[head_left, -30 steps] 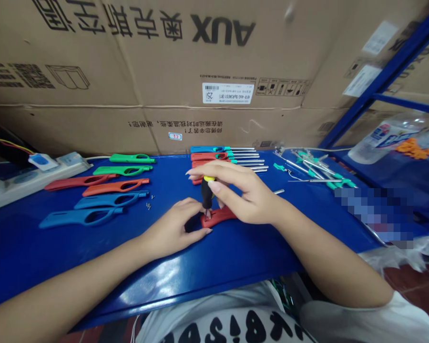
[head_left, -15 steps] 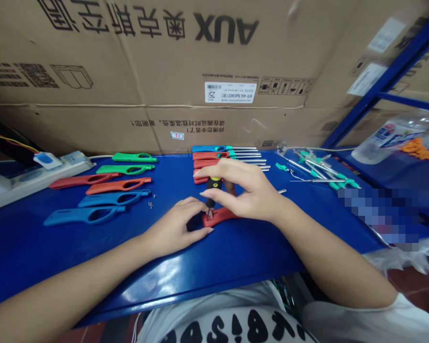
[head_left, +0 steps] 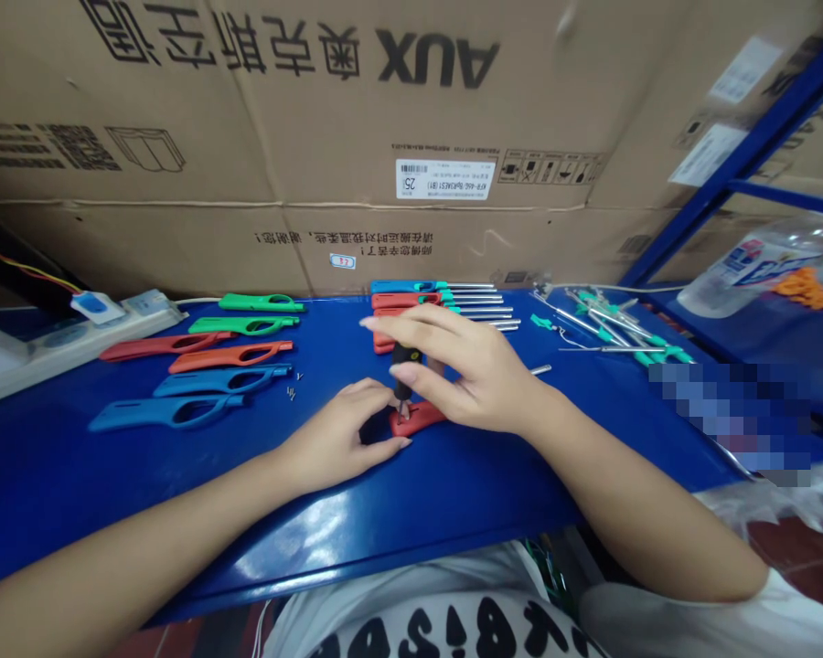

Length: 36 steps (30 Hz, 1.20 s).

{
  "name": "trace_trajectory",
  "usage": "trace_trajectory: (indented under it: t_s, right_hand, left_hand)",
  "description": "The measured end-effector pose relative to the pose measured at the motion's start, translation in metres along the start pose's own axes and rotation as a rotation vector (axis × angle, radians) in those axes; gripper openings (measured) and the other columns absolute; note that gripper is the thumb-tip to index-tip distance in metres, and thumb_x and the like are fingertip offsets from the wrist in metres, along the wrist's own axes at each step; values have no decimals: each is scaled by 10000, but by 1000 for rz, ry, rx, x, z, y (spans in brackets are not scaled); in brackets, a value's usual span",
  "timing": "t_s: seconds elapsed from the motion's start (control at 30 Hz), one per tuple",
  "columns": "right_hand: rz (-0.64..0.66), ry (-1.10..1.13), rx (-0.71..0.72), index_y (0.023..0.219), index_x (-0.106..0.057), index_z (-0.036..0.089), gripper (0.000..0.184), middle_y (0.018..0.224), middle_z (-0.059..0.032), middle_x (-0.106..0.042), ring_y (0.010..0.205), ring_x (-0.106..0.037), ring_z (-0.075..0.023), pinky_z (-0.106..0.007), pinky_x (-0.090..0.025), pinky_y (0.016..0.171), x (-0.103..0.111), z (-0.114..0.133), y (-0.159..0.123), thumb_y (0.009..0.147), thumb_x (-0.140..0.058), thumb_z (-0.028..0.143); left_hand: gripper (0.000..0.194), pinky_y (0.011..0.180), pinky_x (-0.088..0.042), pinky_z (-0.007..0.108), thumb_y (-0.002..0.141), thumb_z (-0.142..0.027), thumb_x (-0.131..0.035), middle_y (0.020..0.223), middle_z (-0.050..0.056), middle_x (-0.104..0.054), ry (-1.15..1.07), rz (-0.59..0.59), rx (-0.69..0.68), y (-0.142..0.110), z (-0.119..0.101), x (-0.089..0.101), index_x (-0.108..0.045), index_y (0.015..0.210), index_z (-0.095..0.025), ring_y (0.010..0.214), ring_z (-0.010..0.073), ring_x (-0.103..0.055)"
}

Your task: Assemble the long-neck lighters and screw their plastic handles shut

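Note:
My right hand (head_left: 480, 370) is closed around the handle of a small black screwdriver (head_left: 402, 382), which stands almost upright. Its tip meets the near-left end of a red lighter (head_left: 422, 419) lying flat on the blue table. The lighter's other end is hidden under my right hand, though a metal tube tip (head_left: 541, 369) shows beyond it. My left hand (head_left: 336, 429) grips the lighter's left end between thumb and fingers, close to the screwdriver tip. Whether a screw sits under the tip is too small to tell.
Green, red, orange and blue lighter shells (head_left: 229, 378) lie at left, with several tiny screws (head_left: 291, 393) beside them. Lighters with metal tubes (head_left: 404, 287) are lined up behind my right hand. Loose tubes with green ends (head_left: 610, 320) lie at right. A power strip (head_left: 75, 334) runs along the left.
My right fingers have shifted round the screwdriver handle, covering its yellow top, and the index finger reaches further left. My left hand and the red lighter stay in place.

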State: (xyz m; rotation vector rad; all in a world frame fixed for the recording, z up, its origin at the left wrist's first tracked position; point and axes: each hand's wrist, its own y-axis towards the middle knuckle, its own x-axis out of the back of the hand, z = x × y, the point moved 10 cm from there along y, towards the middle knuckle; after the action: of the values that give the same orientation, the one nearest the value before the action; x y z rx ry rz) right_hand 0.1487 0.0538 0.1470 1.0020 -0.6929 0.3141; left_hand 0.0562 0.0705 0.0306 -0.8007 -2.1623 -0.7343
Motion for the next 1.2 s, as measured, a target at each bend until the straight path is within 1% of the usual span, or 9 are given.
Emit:
trace_trajectory:
  t_s: [0.07,0.13,0.27,0.33,0.43,0.6,0.77,0.97,1.2]
  right_hand:
    - [45,157,-2,1416,-539,195,391,1238,-73,-699,932,-681,-131,-297,-565,863,-5,-1,0,1046,-418,229]
    - [45,231,-3,1377,-573,212,364,1131,-42,-729,820,-674,-109,-276,-571,815,-5,-2,0,1033,-455,215]
    - [-44,16,39,1202,-694,204,322,1043,-40,-759,856,-696,-149,-288,-568,815,5,0,-1,923,-694,365]
    - [-36,-41,60,1287,-657,209,379,1106,-55,-758,952,-708,-171,-302,-567,860,5,3,-2,951,-652,383]
    - [14,88,57,1409,-564,216,392,1198,-61,-737,1040,-699,-156,-324,-553,946,2,6,-1,1034,-452,233]
    - [-7,91,102,1201,-696,162,254,1047,-59,-759,913,-704,-141,-284,-566,863,2,14,1,999,-551,218]
    - [-19,-59,104,1116,-735,186,271,973,-46,-754,840,-698,-135,-253,-562,769,-1,15,2,1002,-569,368]
    - [-18,101,140,1222,-668,145,307,1244,-78,-720,1150,-669,-131,-267,-525,993,-3,24,0,1041,-422,174]
    - [-26,138,80,1070,-712,172,194,1092,-39,-753,999,-693,-121,-246,-536,902,-3,14,2,1012,-534,220]
  left_hand:
    - [233,951,-489,390,903,-319,-695,1106,50,-683,2,-6,-1,0,-1,1,-635,1099,-209,1055,238,-620]
    - [216,934,-495,387,900,-316,-697,1082,48,-688,8,-8,-3,0,-1,1,-642,1078,-208,1029,238,-625]
    - [241,892,-505,376,882,-296,-714,1031,38,-698,16,-32,-17,-1,-2,3,-641,1096,-212,955,228,-642]
    - [241,896,-506,379,877,-297,-720,1033,40,-700,17,-36,-10,-1,-1,3,-642,1088,-211,965,231,-644]
    - [196,917,-504,389,884,-304,-711,1055,47,-702,24,-19,14,0,-1,2,-650,1044,-208,1003,241,-642]
    - [153,870,-528,384,891,-304,-702,966,32,-709,56,-22,21,0,-2,2,-659,1000,-206,925,234,-660]
    - [196,889,-552,400,914,-321,-665,1088,66,-717,70,-41,23,-1,-4,1,-673,1067,-200,991,255,-679]
    - [211,882,-572,388,905,-315,-655,1083,51,-744,42,-58,45,0,-4,2,-674,1087,-212,1003,259,-708]
    - [207,825,-588,365,877,-373,-671,1046,49,-759,69,-68,99,2,2,2,-697,1008,-215,964,267,-723]
